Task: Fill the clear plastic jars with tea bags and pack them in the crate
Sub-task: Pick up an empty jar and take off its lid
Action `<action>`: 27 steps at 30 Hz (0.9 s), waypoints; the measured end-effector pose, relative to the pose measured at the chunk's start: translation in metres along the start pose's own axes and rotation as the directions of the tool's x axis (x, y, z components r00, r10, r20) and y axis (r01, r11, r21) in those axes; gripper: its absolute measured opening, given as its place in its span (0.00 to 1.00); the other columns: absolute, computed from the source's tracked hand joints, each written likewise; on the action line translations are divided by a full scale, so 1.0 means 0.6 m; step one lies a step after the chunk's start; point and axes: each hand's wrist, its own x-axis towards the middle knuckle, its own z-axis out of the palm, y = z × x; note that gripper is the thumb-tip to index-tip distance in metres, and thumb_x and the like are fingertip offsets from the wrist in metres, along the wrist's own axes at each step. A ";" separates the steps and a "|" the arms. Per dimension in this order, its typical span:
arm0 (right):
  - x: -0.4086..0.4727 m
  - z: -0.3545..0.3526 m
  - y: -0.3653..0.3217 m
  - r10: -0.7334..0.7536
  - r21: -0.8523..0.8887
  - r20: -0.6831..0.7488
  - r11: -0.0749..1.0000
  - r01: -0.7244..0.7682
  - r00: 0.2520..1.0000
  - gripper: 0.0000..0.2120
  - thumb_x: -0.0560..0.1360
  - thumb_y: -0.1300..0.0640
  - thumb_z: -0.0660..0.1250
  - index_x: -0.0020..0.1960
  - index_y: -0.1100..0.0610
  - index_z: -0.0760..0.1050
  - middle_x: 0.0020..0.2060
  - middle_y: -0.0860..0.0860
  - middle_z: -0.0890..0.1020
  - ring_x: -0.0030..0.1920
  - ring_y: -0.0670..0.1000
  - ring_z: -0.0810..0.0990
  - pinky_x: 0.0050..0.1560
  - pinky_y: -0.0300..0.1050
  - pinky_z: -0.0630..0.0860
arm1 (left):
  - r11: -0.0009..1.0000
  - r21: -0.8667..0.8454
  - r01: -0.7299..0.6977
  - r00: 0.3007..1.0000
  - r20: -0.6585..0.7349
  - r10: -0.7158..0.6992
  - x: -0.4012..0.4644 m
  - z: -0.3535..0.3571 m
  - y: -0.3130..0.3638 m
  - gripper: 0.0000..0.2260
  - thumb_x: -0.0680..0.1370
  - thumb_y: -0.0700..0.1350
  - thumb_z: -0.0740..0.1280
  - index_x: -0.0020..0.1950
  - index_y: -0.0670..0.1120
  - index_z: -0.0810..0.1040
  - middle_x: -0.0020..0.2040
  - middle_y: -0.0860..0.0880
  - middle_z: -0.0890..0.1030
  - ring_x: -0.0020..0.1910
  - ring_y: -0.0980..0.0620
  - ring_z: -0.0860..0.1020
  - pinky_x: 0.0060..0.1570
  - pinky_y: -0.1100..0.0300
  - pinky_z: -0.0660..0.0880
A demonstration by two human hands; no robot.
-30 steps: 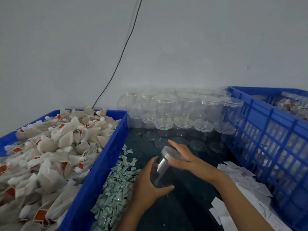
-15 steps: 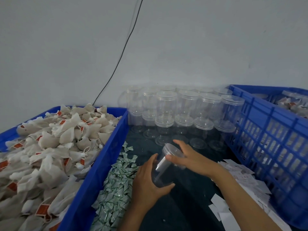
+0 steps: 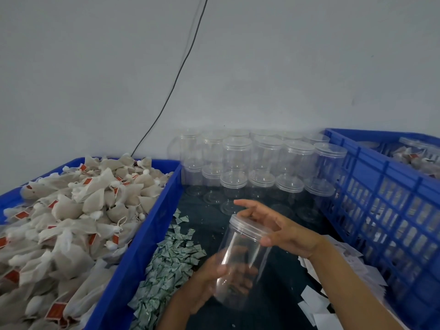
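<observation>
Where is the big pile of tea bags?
In the head view, the tea bags fill the blue bin on the left, beside the green packets.

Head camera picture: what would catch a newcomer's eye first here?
Probably the empty clear jar held at the centre, the left hand gripping its base and the right hand at its lid. To the left, a blue crate is heaped with tea bags. Behind the hands, stacked clear jars stand against the wall.
</observation>
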 end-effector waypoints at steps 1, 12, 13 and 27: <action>0.002 0.001 0.005 -0.019 0.044 0.042 0.999 0.017 0.999 0.41 0.66 0.60 0.74 0.75 0.53 0.61 0.65 0.58 0.68 0.67 0.59 0.68 0.69 0.58 0.67 | 0.999 -0.046 0.018 0.997 0.072 -0.015 0.001 -0.002 0.000 0.41 0.70 0.62 0.71 0.74 0.42 0.60 0.59 0.38 0.79 0.52 0.43 0.80 0.53 0.50 0.77; 0.015 0.016 -0.007 0.201 -0.248 -0.321 0.925 -0.287 0.925 0.37 0.67 0.28 0.65 0.72 0.39 0.61 0.67 0.46 0.70 0.63 0.45 0.74 0.65 0.50 0.72 | 0.935 0.324 -0.143 0.860 -0.427 0.279 0.023 -0.003 -0.037 0.40 0.63 0.58 0.77 0.71 0.55 0.64 0.58 0.52 0.80 0.52 0.51 0.81 0.48 0.59 0.79; 0.021 0.024 -0.007 0.184 -0.310 -0.390 0.897 -0.316 0.902 0.38 0.67 0.26 0.63 0.72 0.40 0.60 0.65 0.45 0.71 0.61 0.43 0.73 0.62 0.46 0.73 | 0.889 0.444 -0.116 0.827 -0.453 0.334 0.024 -0.002 -0.041 0.41 0.62 0.59 0.77 0.71 0.59 0.63 0.58 0.58 0.79 0.52 0.55 0.80 0.48 0.62 0.78; 0.020 0.000 0.050 -0.070 0.060 -0.287 0.994 0.091 0.955 0.31 0.67 0.46 0.75 0.67 0.50 0.73 0.61 0.58 0.78 0.61 0.57 0.78 0.60 0.53 0.76 | 0.997 -0.079 0.000 0.995 -0.101 -0.008 0.014 0.002 -0.012 0.40 0.68 0.62 0.73 0.70 0.40 0.64 0.54 0.39 0.81 0.43 0.45 0.82 0.43 0.54 0.79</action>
